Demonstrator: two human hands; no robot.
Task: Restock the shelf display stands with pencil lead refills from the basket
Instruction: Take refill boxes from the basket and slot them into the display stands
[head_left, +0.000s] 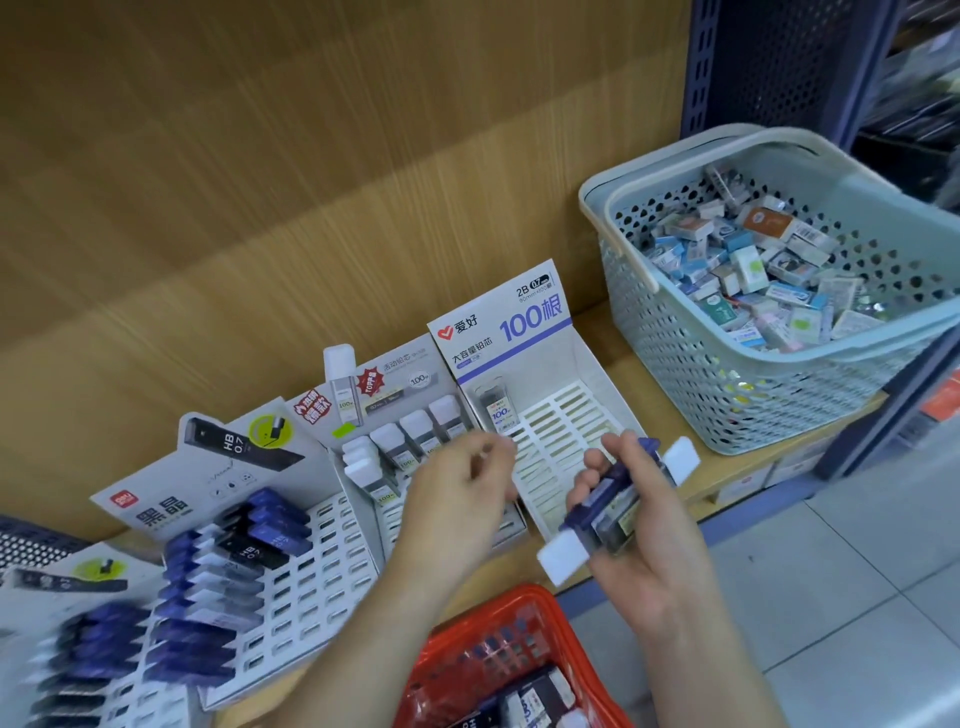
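Note:
My right hand grips a bunch of pencil lead refill cases, dark blue and white-capped, held in front of the shelf edge. My left hand hovers over the middle display stand with its fingers pinched together; motion blur hides whether anything sits between them. The white slotted stand marked "100" holds a single refill at its back left. A stand further left carries rows of blue and black refills. The red basket below my arms holds more refills.
A pale green basket full of small boxed items stands on the wooden shelf at the right. Another partly filled stand is at the far left. A dark metal upright borders the shelf; grey floor tiles lie at the lower right.

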